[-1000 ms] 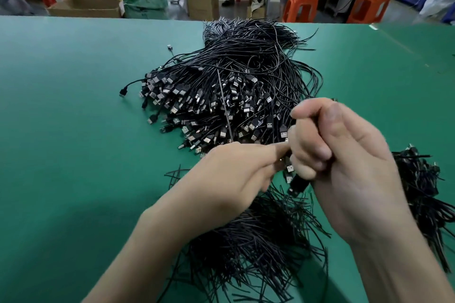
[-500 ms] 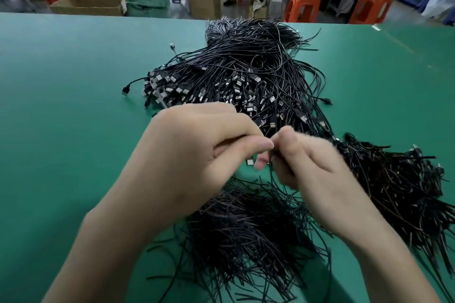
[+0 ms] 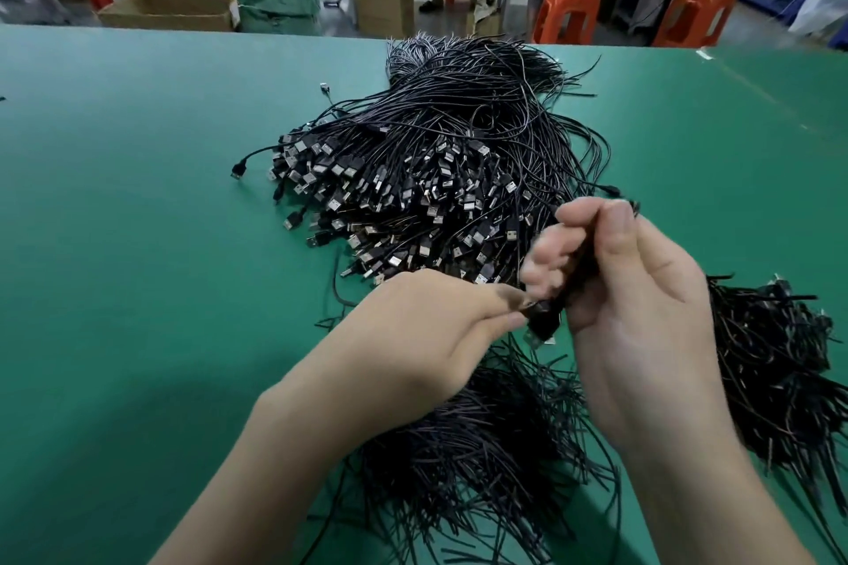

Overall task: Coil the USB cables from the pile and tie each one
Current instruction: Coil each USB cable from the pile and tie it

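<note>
A big pile of black USB cables (image 3: 440,161) lies in the middle of the green table (image 3: 137,243), plugs fanned toward me. My right hand (image 3: 628,303) grips a coiled black cable bundle (image 3: 548,317), whose lower end sticks out below the curled fingers. My left hand (image 3: 413,344) pinches something thin at that lower end; blur hides whether it is a tie or the cable's end. Beneath my hands lies a heap of thin black tie wires (image 3: 486,463).
A heap of black bundled cables (image 3: 780,372) sits at the right. Beyond the table's far edge are orange stools (image 3: 566,16), cardboard boxes (image 3: 170,11), a green bag (image 3: 280,5) and seated people.
Half a second ago both hands met low over the tie wires. My right hand has since risen with the coil, and my left hand has dropped to its lower end.
</note>
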